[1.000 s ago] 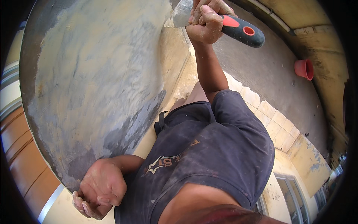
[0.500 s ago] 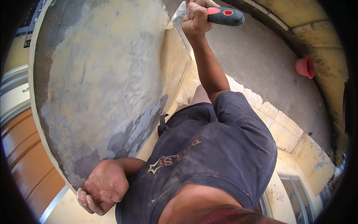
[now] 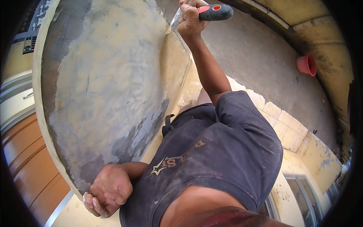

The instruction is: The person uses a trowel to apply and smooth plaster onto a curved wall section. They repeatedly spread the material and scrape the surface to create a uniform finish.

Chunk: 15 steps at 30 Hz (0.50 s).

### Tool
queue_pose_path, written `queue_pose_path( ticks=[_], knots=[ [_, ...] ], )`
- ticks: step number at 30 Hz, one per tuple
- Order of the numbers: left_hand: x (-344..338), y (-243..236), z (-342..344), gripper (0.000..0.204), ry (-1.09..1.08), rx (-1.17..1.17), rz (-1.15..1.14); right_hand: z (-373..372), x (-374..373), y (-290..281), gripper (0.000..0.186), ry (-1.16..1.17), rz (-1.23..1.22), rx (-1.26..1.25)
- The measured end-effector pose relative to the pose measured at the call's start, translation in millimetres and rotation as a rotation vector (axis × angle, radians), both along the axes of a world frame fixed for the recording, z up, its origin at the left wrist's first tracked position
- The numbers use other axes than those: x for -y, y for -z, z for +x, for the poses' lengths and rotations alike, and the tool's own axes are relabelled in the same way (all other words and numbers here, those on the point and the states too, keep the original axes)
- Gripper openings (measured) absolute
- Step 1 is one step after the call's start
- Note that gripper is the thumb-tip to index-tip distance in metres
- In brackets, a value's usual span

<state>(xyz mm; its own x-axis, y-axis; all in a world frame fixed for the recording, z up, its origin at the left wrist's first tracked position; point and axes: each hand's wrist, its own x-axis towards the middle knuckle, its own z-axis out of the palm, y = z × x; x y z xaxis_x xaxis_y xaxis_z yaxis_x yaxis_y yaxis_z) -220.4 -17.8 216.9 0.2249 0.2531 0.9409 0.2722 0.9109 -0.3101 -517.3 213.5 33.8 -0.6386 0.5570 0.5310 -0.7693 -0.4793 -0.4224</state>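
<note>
My right hand (image 3: 192, 20), dusted with pale powder, grips a putty knife (image 3: 215, 12) by its dark grey and red handle. The knife's metal blade (image 3: 174, 22) looks narrow from here and meets the far edge of a plastered wall (image 3: 109, 75). Patchy yellow and grey filler covers that wall's broad face. At lower left, my left hand (image 3: 111, 187) rests near the wall's lower end, palm partly turned up. Its dusty fingers are loosely curled and nothing shows in them. Whether it touches the wall, I cannot tell.
A red bucket (image 3: 306, 64) lies tilted on the grey concrete floor (image 3: 261, 56) to the right. Cream tiles (image 3: 281, 123) edge the floor beside me. Orange panels (image 3: 34, 162) stand beyond the wall's left rim. A pipe (image 3: 266, 14) runs along the far wall.
My right hand and the putty knife have shifted left, and the blade shows narrower. The left hand keeps its loose curl. The whole view has turned slightly.
</note>
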Motion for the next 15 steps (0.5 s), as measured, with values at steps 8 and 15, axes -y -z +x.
queue_pose_path(
  ticks=[8,15],
  knots=[
    [3.2,7.2,4.3,0.029,0.01,0.011,0.019,-2.0,-3.8,2.0,0.035,-0.05,0.014,0.025],
    [1.5,8.9,1.0,0.027,0.018,-0.018,0.009,-5.9,0.0,5.8,0.036,-0.057,-0.048,-0.019]
  ],
)
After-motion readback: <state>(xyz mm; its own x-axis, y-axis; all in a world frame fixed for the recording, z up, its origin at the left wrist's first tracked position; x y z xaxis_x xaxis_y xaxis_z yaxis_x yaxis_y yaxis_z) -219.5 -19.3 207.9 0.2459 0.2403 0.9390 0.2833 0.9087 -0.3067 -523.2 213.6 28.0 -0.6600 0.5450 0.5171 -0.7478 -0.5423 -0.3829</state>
